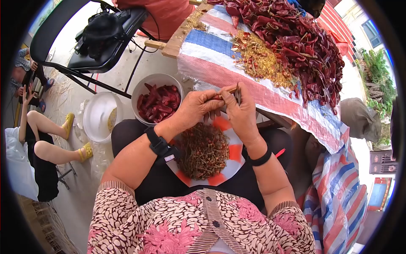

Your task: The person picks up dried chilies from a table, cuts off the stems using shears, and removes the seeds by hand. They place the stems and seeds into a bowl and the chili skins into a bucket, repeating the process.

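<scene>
My left hand point(202, 105) and my right hand point(241, 106) come together above my lap. The left fingers pinch the end of a thin reddish-brown piece point(229, 89), which looks like a dried chili and reaches across to the right hand. Closed in my right hand is a small dark pointed tool point(238, 94), its tip upward between thumb and fingers; its kind is mostly hidden. Below, a white and orange tray point(234, 146) rests on my lap, heaped with cut chili stems point(203, 154).
A white bucket point(136, 91) of red chilies point(158, 103) stands left, beside a whitish basin point(91, 116). Ahead, a table with a striped sheet point(207, 63) bears piled dried chilies point(296, 51) and yellow seeds point(266, 59). A black chair point(91, 63) and a seated person point(38, 144) are at left.
</scene>
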A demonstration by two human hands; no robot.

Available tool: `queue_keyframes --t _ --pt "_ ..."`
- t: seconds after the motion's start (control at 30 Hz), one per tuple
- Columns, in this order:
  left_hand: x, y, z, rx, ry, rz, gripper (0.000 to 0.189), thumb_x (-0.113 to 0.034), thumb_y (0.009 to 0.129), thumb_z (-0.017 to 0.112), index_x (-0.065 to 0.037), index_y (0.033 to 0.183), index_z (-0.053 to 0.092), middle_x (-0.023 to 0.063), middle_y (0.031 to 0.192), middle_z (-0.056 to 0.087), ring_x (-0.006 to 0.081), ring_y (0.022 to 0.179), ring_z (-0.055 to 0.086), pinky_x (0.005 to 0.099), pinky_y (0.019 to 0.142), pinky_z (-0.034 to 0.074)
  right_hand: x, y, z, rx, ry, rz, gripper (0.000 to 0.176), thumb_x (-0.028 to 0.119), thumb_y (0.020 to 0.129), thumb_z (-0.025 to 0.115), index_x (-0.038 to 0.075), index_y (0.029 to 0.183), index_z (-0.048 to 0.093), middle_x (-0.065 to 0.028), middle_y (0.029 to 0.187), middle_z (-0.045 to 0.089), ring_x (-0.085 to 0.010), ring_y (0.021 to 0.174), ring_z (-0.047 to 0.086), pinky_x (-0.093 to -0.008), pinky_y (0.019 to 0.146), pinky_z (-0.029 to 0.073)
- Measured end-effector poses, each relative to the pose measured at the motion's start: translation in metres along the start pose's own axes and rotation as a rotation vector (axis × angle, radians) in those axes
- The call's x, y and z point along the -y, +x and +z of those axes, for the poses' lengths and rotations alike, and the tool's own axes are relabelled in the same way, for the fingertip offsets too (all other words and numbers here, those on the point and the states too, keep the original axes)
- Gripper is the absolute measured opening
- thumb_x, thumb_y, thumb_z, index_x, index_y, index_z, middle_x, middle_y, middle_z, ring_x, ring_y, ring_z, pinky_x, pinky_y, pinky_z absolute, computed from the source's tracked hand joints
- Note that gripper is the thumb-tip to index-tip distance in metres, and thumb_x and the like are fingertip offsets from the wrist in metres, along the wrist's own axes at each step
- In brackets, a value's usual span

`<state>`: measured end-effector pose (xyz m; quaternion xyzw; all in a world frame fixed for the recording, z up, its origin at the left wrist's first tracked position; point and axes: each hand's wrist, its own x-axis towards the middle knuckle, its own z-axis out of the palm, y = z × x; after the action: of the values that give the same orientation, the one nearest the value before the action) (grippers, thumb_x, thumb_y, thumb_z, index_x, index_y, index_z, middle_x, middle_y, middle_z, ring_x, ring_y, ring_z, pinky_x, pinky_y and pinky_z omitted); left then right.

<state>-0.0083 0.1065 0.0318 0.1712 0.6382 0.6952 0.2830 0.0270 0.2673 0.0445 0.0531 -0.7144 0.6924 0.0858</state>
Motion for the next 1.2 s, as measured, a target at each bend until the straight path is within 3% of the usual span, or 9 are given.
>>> queue_keyframes --t 0.13,0.33,0.53,0.63,0.8,0.97,1.07,1.1,1.2 --pt "0.002 0.001 0.003 -0.021 0.174 0.094 0.018 -0.018 0.094 0.06 -0.001 0.097 0.066 0.0003 0.073 0.062 0.0046 0.062 0.057 0.02 0.054 0.047 0.003 -0.001 -0.006 0.033 0.264 0.211 0.014 0.018 0.097 0.056 0.005 0.093 0.054 0.002 0.067 0.052 -0.0027 0.045 0.04 -0.0188 0.04 0.032" --pt "0.003 0.0 0.002 -0.044 0.349 0.277 0.017 -0.019 0.092 0.062 -0.002 0.094 0.064 0.0037 0.066 0.061 0.0083 0.057 0.06 0.0237 0.051 0.049 0.006 0.001 -0.015 0.078 0.521 0.462 0.012 0.017 0.095 0.058 0.005 0.093 0.056 0.0017 0.064 0.051 -0.0026 0.042 0.038 -0.0182 0.038 0.032" --pt "0.001 -0.006 0.002 -0.057 0.481 0.417 0.013 -0.014 0.088 0.065 -0.003 0.094 0.063 0.007 0.067 0.06 0.0157 0.058 0.06 0.0285 0.054 0.048 0.008 0.004 -0.019 0.187 0.697 0.575 0.015 0.018 0.096 0.056 0.004 0.091 0.057 0.0002 0.074 0.056 -0.0011 0.043 0.037 -0.0175 0.038 0.032" --pt "0.002 -0.007 -0.004 -0.044 0.666 0.526 0.014 -0.011 0.084 0.067 -0.003 0.095 0.064 0.0088 0.074 0.061 0.0211 0.066 0.061 0.0303 0.061 0.049 0.001 0.011 -0.027 0.289 0.972 0.694 0.014 0.018 0.096 0.055 0.005 0.091 0.056 -0.0019 0.084 0.06 -0.0009 0.043 0.037 -0.0175 0.038 0.031" --pt "0.006 -0.009 -0.008 -0.054 0.695 0.574 0.02 -0.006 0.08 0.069 -0.005 0.1 0.065 0.0078 0.092 0.066 0.0201 0.085 0.064 0.0294 0.073 0.05 0.013 0.004 -0.025 0.25 0.72 0.464 0.012 0.018 0.093 0.06 0.007 0.093 0.054 -0.0044 0.089 0.062 -0.0018 0.043 0.037 -0.0179 0.039 0.03" --pt "0.007 -0.013 -0.014 -0.112 0.651 0.593 0.032 -0.001 0.077 0.07 -0.006 0.108 0.066 0.0063 0.098 0.067 0.02 0.091 0.063 0.0293 0.079 0.05 0.018 0.003 -0.04 0.304 0.63 0.296 0.015 0.013 0.086 0.067 0.008 0.091 0.054 -0.0055 0.091 0.063 -0.0017 0.045 0.037 -0.0173 0.04 0.028" --pt "0.01 -0.017 -0.018 -0.152 0.595 0.557 0.035 0.003 0.076 0.069 -0.006 0.109 0.065 0.0071 0.1 0.066 0.0202 0.09 0.063 0.0298 0.079 0.05 0.025 -0.001 -0.049 0.43 0.406 0.282 0.014 0.009 0.083 0.069 0.008 0.091 0.057 -0.005 0.094 0.063 -0.0012 0.056 0.044 -0.0166 0.049 0.034" --pt "0.01 -0.019 -0.019 -0.158 0.57 0.538 0.035 0.004 0.075 0.068 -0.006 0.109 0.065 0.0076 0.101 0.066 0.0202 0.09 0.063 0.03 0.079 0.05 0.028 -0.003 -0.047 0.474 0.31 0.204 0.015 0.007 0.08 0.07 0.007 0.092 0.06 -0.003 0.099 0.062 -0.0026 0.071 0.049 -0.0177 0.063 0.04" --pt "0.015 -0.023 -0.029 -0.228 0.731 0.468 0.039 0.004 0.07 0.069 -0.007 0.107 0.063 0.0104 0.099 0.064 0.0283 0.092 0.06 0.0349 0.08 0.05 0.022 -0.007 -0.052 0.637 0.112 0.264 0.016 0.008 0.08 0.071 0.007 0.094 0.062 0.0002 0.099 0.061 -0.0051 0.084 0.052 -0.0209 0.075 0.041"
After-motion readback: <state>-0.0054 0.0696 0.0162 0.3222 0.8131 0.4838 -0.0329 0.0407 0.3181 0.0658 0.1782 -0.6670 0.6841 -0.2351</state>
